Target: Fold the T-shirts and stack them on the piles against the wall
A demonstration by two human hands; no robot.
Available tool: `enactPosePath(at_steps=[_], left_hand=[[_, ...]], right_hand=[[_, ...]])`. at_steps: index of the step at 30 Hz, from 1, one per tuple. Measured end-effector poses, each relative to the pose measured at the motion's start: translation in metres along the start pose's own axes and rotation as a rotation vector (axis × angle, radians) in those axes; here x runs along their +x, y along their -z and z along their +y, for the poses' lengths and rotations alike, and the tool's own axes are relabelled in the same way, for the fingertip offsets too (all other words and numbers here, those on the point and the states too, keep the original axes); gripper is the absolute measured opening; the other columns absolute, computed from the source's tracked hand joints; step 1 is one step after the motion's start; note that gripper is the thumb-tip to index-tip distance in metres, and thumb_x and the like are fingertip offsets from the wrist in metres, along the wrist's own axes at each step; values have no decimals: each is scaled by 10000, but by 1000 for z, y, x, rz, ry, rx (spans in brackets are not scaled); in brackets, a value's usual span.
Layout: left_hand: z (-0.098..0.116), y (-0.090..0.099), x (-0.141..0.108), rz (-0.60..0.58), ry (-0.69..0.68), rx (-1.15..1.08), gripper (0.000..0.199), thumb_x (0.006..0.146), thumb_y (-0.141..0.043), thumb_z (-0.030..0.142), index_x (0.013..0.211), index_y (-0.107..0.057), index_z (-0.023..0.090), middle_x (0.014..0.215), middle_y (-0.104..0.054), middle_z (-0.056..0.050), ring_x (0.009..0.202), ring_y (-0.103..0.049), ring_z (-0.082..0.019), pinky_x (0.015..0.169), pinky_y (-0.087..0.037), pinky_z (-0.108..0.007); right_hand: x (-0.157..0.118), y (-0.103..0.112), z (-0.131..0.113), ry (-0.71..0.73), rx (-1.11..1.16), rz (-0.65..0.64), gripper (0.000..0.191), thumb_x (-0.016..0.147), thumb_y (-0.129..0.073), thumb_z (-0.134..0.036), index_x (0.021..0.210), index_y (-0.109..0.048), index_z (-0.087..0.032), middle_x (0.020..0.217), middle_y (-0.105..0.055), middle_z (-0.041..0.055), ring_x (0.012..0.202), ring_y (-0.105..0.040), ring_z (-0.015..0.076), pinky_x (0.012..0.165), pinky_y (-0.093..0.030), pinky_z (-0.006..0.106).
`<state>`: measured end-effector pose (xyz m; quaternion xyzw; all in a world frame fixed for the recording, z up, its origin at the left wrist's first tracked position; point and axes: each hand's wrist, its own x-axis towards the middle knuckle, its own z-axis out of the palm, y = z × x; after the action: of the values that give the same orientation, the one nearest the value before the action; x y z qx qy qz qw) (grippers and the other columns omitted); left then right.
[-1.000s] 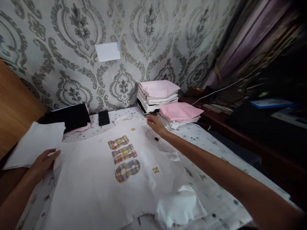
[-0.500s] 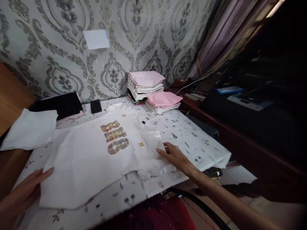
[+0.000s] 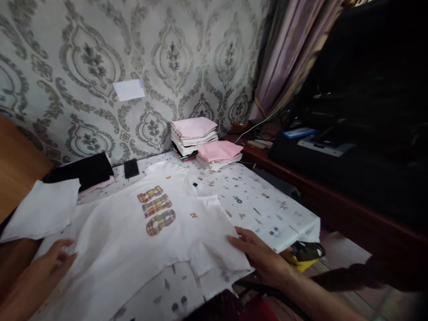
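Observation:
A white T-shirt [image 3: 117,236] lies spread sideways on the patterned tablecloth, collar toward the right rear. Plaid figures and small yellow letters mark its front. At the hem on the left, my left hand [image 3: 47,272] pinches the cloth between thumb and fingers, with a little gap behind the fingertips. My right hand [image 3: 259,249] has its thumb and fingers closed on the edge of the near sleeve at the right. Some fingers of both hands are hidden.
Folded clothes [image 3: 194,129] stand stacked at the back, beside a lower pink-topped pile [image 3: 219,151]. A black phone [image 3: 131,168] lies near the wall. Black folded cloth [image 3: 88,171] and white folded cloth [image 3: 43,207] are at left. The tablecloth [image 3: 267,205] drops off at right.
The view has tilted up, so everything sits lower in it. The near sleeve is spread out flatter toward me by my right hand. My left hand has shifted along the hem.

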<state>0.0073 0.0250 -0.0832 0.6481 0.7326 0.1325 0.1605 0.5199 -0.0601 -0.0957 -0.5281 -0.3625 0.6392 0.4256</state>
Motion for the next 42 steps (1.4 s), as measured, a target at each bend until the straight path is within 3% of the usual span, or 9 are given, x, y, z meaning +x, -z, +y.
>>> enactPosePath(at_steps=[5,7,10,13,20,24,27,34,42], left_hand=[[209,-45,79,-227,-556,-154,425,883,-438,509,1165,-611,242,930,-700,-37,852,-677,-221,762,-545,-326],[285,-75,115,-189,-729,-17,347,902,-429,341,1145,-639,208,964,-694,-64,896,-661,-216,837,-519,-332],[362,-118,162,-153,-841,284,381,897,-426,174,1222,-625,186,1111,-671,-115,1055,-625,-228,940,-466,-337],[401,-145,191,-207,-846,383,421,862,-470,121,1245,-617,218,1192,-655,-116,1100,-616,-243,928,-460,-342],[422,-159,215,-320,-759,464,175,732,-588,82,847,-657,193,898,-720,-106,923,-666,-269,784,-460,-341],[414,-164,217,-286,-713,332,137,794,-524,116,854,-609,204,757,-697,-54,772,-663,-213,709,-450,-300],[403,-174,216,-229,-656,184,196,864,-411,139,953,-573,206,707,-675,-13,646,-637,-166,659,-452,-273],[370,-182,195,-166,-674,-91,250,859,-457,213,1099,-527,230,922,-695,-7,852,-657,-165,789,-493,-280],[338,-178,112,-323,-859,-259,390,950,-446,379,1291,-513,200,1345,-593,-123,1210,-585,-248,1018,-475,-385]], right_hand=[[4,11,14,75,-101,-61,531,705,-727,-577,1063,-695,-186,840,-704,55,768,-659,245,645,-550,350],[4,15,15,125,-138,-55,480,746,-695,-540,1083,-698,-198,858,-706,55,824,-657,261,694,-559,374],[2,20,16,193,-198,-32,402,786,-664,-470,1099,-699,-221,908,-711,58,896,-649,284,763,-559,412],[6,28,14,234,-244,-34,400,815,-640,-419,1170,-669,-237,955,-709,60,934,-641,280,799,-549,421],[55,51,-15,165,-437,106,703,851,-569,-275,1507,-327,-198,765,-632,-9,695,-583,173,665,-486,312],[75,52,-16,253,-611,93,433,790,-570,-153,1209,-649,-223,848,-668,15,770,-604,175,743,-488,319],[77,53,-3,422,-708,172,314,824,-500,-129,1040,-710,-218,984,-698,55,899,-633,199,854,-492,357],[73,58,7,428,-749,226,330,841,-469,-149,1066,-707,-192,968,-698,67,885,-649,204,851,-504,366],[47,55,0,287,-399,171,447,888,-516,-379,1294,-576,-201,902,-613,33,634,-565,137,558,-436,268]])
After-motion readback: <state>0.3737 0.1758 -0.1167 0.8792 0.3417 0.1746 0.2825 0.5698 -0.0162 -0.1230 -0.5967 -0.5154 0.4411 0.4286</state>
